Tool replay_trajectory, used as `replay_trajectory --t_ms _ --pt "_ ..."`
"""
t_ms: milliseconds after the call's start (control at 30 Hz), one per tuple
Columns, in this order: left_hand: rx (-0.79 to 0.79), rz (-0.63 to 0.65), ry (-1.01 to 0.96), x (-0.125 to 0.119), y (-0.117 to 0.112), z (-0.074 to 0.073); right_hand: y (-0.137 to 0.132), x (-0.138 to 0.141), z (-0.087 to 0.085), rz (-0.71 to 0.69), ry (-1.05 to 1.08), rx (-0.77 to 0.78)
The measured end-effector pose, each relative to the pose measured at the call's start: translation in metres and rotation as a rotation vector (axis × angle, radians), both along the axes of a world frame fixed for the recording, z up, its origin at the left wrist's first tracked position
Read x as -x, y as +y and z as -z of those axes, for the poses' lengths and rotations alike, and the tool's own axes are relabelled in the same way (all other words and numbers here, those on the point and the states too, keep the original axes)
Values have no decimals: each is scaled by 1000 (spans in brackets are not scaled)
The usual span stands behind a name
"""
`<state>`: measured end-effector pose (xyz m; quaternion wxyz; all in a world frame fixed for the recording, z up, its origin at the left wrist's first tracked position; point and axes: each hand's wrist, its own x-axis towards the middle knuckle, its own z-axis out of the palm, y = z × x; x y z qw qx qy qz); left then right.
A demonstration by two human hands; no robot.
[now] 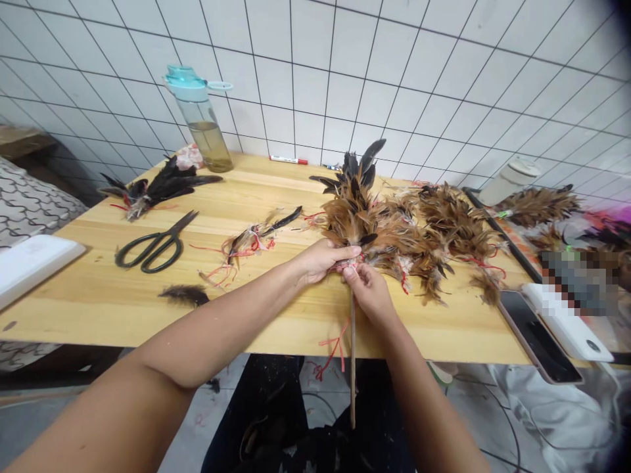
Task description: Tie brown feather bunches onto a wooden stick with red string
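Note:
A feather duster (pixel 348 213) of brown and black feathers on a thin wooden stick (pixel 353 368) points away from me over the table's front part. My left hand (pixel 323 259) is closed around the base of its feathers, thumb lying across the top. Close beside it, my right hand (pixel 369 286) pinches at the same spot where feathers meet stick, with bits of red string between the fingers. What exactly the right fingertips grip is too small to make out. Red string (pixel 338 345) dangles by the stick below the table edge.
Bundles of brown feathers (pixel 453 220) lie right of the duster. Black scissors (pixel 150 249), dark feathers (pixel 165 187) and a water bottle (pixel 204 125) are on the left. A red marker (pixel 288 159) lies by the tiled wall. A phone (pixel 537 335) overhangs the front right edge.

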<state>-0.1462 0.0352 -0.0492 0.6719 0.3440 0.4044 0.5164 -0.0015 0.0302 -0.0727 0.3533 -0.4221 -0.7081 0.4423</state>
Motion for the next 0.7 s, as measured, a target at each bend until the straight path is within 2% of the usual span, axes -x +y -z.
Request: replay_trajectory --t_ms 133,267,367,500,700 --pt "-45 29 44 1 0 -2 11 -15 -14 -134 209 329" --pt "-96 30 95 1 -1 -2 22 -21 -26 -234 190 494" --pt "-103 32 115 0 -1 -1 29 -21 -26 -258 155 531" --pt "-93 63 111 -1 -1 2 32 -18 -17 -270 150 542" --pt "-9 2 120 -1 3 10 25 -11 -11 -172 171 465"
